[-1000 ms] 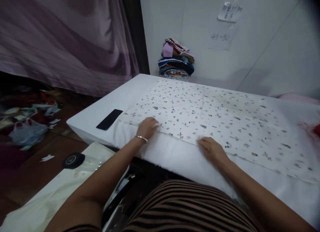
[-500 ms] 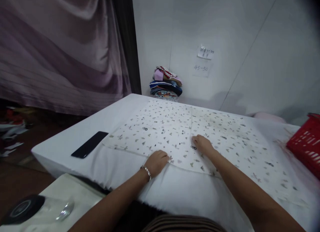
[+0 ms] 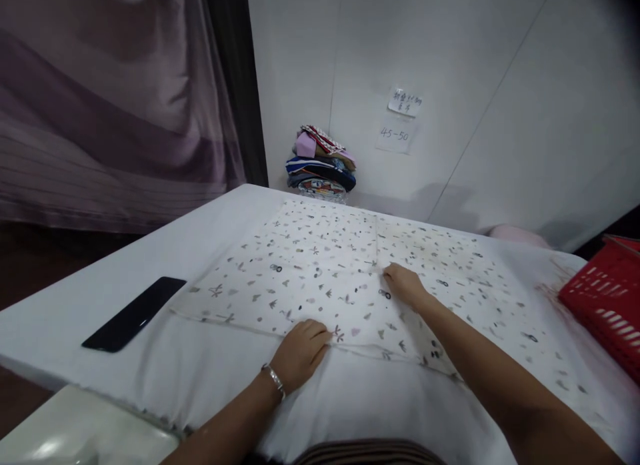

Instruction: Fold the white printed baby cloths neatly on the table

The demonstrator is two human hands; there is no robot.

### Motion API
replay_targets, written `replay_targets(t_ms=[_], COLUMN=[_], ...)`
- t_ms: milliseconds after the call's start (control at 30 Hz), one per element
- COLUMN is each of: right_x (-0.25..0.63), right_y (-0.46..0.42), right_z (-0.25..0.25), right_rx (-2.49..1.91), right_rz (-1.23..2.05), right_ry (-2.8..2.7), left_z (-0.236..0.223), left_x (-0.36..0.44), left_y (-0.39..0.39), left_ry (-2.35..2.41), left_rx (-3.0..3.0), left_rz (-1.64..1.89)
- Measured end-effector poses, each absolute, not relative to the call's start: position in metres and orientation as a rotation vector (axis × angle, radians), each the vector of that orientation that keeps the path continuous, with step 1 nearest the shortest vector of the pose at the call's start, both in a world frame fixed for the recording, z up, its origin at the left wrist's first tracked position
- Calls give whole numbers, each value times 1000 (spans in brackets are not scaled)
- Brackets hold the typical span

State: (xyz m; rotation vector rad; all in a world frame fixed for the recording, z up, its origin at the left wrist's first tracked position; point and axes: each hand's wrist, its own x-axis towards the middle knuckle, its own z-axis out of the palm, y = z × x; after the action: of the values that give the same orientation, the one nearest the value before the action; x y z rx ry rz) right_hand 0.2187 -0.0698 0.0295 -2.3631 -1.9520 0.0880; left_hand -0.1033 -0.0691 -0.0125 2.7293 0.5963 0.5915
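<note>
White printed cloth point(image 3: 300, 295), right hand point(image 3: 406, 286) now farther in, grip unclear.

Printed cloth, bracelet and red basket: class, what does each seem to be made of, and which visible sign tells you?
Printed cloth: matt, cotton-like fabric; it lies thin with soft creases, though the fibre cannot be told.
Bracelet: probably polished, silver-coloured metal; it catches bright glints.
Red basket: likely moulded plastic; evenly coloured walls with regular slots.
</note>
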Motion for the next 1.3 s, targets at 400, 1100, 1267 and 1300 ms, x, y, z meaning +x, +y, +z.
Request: replay_targets(t_ms=[400,1100,1267,1300], right_x=[267,311,307,306], right_y=[5,78,105,109], right_z=[18,24,11,9], right_rx=[-2515,-2607,-2700,-2705], right_rz=[205,322,366,347], right_ry=[-1839,-1668,-1577,-1567], left_z=[-13,-35,-49,-51], left_x=[-101,-98,-98,-98], left_y=[-67,-59,-51,-50], left_ry=[632,646,563,555], left_rx=[2599,2474,2605,2632], left_rz=[626,896,1015,1029])
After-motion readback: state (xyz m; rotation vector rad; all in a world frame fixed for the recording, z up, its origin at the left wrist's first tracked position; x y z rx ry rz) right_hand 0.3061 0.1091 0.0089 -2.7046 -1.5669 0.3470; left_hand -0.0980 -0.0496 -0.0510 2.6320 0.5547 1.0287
